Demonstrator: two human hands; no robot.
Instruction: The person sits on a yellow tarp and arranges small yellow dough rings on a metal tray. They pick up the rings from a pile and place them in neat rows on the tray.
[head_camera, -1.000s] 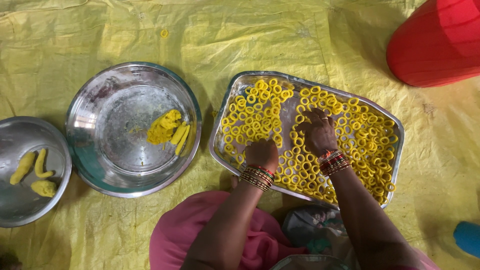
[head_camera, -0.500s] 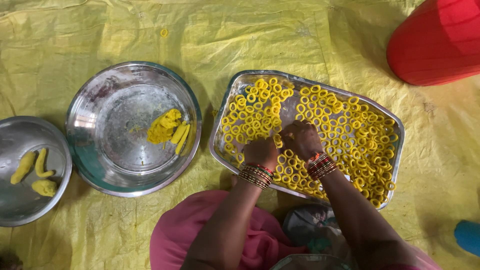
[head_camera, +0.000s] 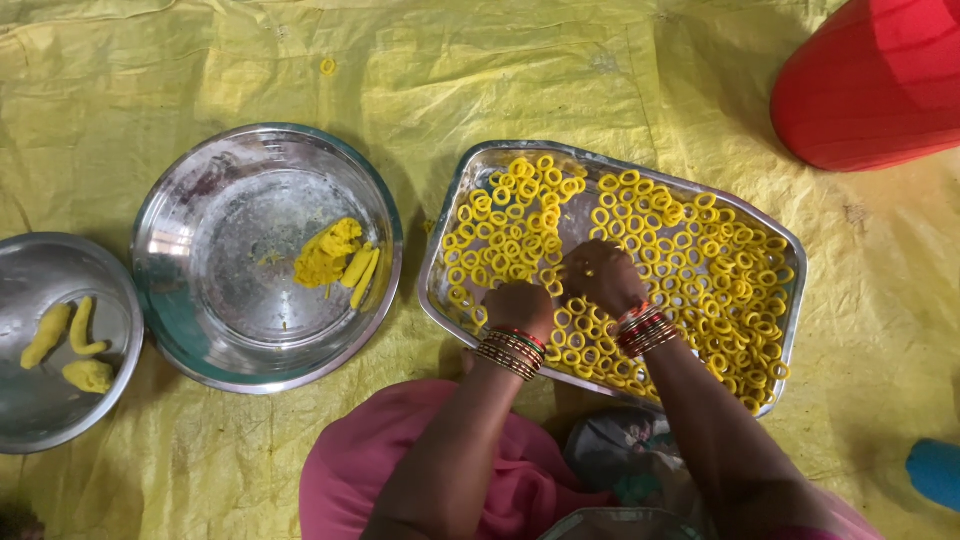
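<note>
**On a yellow sheet, two hands at a tray of dough rings**

On the yellow plastic sheet (head_camera: 640, 70) that covers the ground, a rectangular steel tray (head_camera: 452, 215) lies at about four o'clock from the middle of the view, filled with small yellow dough rings (head_camera: 700, 250) laid flat, close together and mostly in one layer. Both hands rest inside the tray near its six o'clock edge. The left hand (head_camera: 518, 306) is curled, knuckles up, its fingertips down among the rings; whether it pinches one cannot be told. The right hand (head_camera: 600, 275), just beside it toward two o'clock, is also curled narrow over the rings, fingers bent under and hidden, so its hold cannot be told either. Each wrist carries a stack of red and gold bangles (head_camera: 645, 330). Pink cloth (head_camera: 520, 480) covers the person's lap at six o'clock.

At nine o'clock from the tray, just beside it, sits a large round steel bowl (head_camera: 190, 300) holding a lump of yellow dough (head_camera: 325, 250) and a few rolled strips (head_camera: 362, 272) touching it. Farther toward nine o'clock, at the frame's edge, a smaller steel bowl (head_camera: 40, 420) holds three short dough pieces (head_camera: 70, 340). A single ring (head_camera: 327, 66) lies alone on the sheet at eleven o'clock. A red plastic container (head_camera: 880, 80) stands at two o'clock, well apart from the tray, and a blue object (head_camera: 935, 470) shows at the four o'clock corner.
</note>
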